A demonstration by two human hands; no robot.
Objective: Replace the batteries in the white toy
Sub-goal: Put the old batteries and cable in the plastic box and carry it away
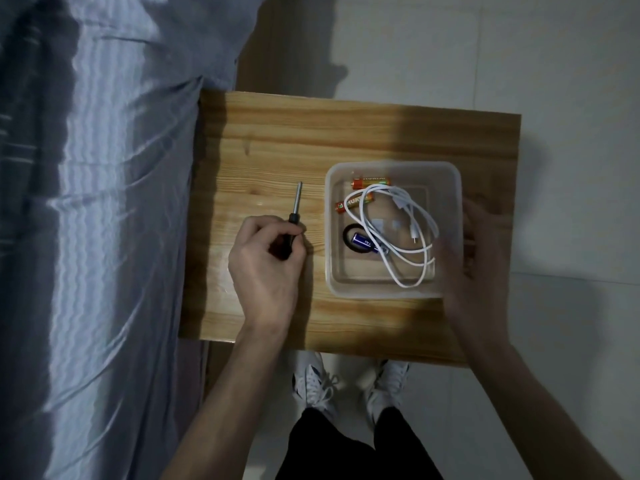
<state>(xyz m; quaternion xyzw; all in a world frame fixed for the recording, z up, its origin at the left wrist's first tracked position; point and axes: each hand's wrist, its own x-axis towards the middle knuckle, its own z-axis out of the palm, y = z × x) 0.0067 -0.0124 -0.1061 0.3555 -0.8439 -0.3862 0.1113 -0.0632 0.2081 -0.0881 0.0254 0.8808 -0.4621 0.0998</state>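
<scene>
My left hand [265, 263] is closed around the black handle of a screwdriver [296, 204], whose metal shaft points away from me over the wooden table [277, 140]. To its right stands a clear plastic container [450, 188]. Inside it lie two orange batteries [369, 183], a blue battery [363, 243] on a black ring, and a coiled white cable [420, 223]. My right hand [474, 258] is blurred at the container's right side, fingers over its rim; I cannot tell whether it grips it. No white toy is in view.
A bed with grey-blue sheets [97, 202] runs along the table's left edge. White floor tiles surround the table on the right. My white shoes [315, 382] stand just below the table's near edge.
</scene>
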